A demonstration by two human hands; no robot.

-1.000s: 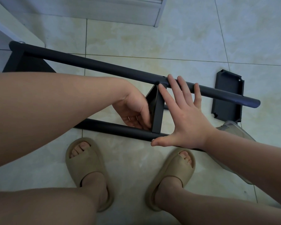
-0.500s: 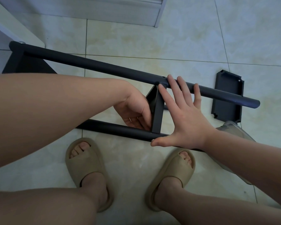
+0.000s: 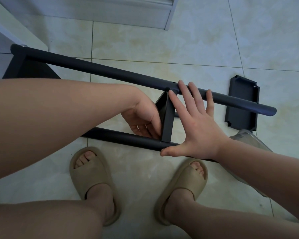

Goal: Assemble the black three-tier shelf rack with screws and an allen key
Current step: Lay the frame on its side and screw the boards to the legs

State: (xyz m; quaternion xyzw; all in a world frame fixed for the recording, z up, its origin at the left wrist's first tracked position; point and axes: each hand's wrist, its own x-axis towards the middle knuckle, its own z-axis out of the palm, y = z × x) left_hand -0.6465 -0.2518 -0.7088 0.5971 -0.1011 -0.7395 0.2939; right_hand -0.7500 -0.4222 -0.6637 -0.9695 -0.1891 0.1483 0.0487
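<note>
Head view, looking down at a tiled floor (image 3: 205, 40). A black shelf panel (image 3: 167, 121) stands on edge between the rack's far tube (image 3: 110, 73) and near tube (image 3: 121, 138). Just right of the panel, the right hand (image 3: 195, 125) lies spread flat, with its fingertips (image 3: 181, 83) on the far tube and its thumb on the near tube. Left of the panel, the left hand (image 3: 141, 118) curls its fingers against it; whether they grip anything cannot be told. Farther right of the panel, a loose black shelf (image 3: 242, 104) lies flat.
</note>
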